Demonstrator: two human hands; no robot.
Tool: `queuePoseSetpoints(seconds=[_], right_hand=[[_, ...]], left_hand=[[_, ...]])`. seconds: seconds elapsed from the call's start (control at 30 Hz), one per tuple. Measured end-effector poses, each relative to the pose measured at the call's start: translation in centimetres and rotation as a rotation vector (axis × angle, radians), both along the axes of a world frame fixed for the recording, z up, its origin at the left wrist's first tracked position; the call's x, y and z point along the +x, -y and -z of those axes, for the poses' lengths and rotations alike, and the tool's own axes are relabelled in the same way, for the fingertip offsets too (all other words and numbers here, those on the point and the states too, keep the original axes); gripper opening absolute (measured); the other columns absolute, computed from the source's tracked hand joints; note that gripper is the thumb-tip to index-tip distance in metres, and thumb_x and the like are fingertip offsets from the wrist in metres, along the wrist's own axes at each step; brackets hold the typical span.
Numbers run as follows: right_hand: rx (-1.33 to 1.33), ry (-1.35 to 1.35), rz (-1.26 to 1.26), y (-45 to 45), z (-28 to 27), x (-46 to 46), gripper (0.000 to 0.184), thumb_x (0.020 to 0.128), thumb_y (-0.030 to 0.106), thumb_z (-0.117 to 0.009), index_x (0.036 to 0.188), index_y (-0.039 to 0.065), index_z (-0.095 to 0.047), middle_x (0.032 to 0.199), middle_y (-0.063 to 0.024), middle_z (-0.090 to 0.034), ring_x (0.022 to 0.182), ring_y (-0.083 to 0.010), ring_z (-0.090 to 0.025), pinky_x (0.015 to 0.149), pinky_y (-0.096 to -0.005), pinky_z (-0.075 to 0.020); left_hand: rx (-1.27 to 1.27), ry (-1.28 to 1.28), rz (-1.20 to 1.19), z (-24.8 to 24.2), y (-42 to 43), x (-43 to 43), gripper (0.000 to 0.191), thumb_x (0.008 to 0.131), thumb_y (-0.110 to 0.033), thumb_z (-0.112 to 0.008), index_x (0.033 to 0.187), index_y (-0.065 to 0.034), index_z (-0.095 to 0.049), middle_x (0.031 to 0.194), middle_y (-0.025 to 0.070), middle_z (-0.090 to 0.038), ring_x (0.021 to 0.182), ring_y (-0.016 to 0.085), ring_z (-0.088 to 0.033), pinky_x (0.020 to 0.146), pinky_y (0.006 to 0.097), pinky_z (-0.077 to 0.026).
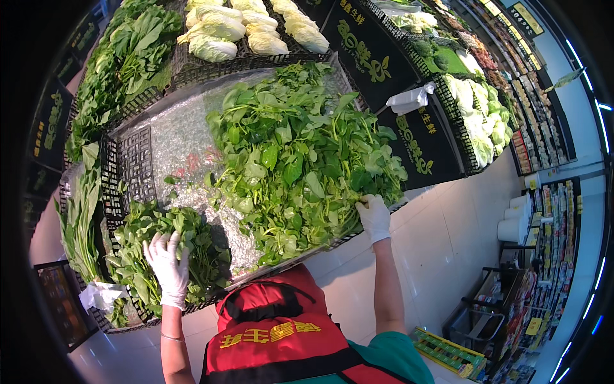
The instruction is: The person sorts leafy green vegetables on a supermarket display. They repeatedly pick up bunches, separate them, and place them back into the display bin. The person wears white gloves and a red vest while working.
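My left hand (168,266), in a white glove, lies with fingers spread on a smaller heap of leafy greens (196,245) at the front left of the display. At the front right, my gloved right hand (374,216) touches the edge of a larger pile of leafy greens (288,158). Its fingers are curled against the stems, and whether they grip any is hidden. Between the two piles shows a shiny, wet-looking liner (175,144), with a few loose leaves on it.
Napa cabbages (216,29) fill black crates behind the greens. Long-leaf greens (81,211) stand at the left, beside a black plastic crate divider (136,158). A roll of plastic bags (410,98) hangs at the right. Store shelves (551,240) line the aisle's far side.
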State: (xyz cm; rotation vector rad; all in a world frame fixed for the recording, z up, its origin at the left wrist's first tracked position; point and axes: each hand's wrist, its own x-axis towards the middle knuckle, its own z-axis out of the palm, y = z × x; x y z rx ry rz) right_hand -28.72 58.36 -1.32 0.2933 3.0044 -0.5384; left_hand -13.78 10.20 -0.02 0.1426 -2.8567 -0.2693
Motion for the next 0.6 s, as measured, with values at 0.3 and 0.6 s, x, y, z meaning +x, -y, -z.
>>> queuePoseSetpoints(seconds=[0.3, 0.6], right_hand=[[-0.966, 0.057, 0.211, -0.2, -4.1, 0.3, 0.010, 0.084, 0.009, -0.066, 0.091, 0.002, -0.064, 0.082, -0.0039, -0.063, 0.073, -0.0110, -0.058, 0.062, -0.0231, -0.0443], [-1.498, -0.062, 0.206, 7.5, -8.0, 1.0, 0.006, 0.086, 0.005, -0.063, 0.089, 0.000, -0.061, 0.086, -0.0075, -0.063, 0.071, -0.0119, -0.056, 0.066, -0.0233, -0.0432]], left_hand=[[-0.194, 0.577, 0.449, 5.9, 1.1, 1.0, 0.066, 0.066, -0.040, -0.078, 0.125, -0.0153, -0.063, 0.142, 0.0132, -0.048, 0.143, 0.032, -0.028, 0.116, 0.0617, -0.015], [-0.006, 0.553, 0.361, 5.0, 1.7, 1.9, 0.063, 0.067, -0.033, -0.080, 0.127, -0.0207, -0.063, 0.143, 0.0157, -0.046, 0.141, 0.036, -0.030, 0.116, 0.0590, -0.015]])
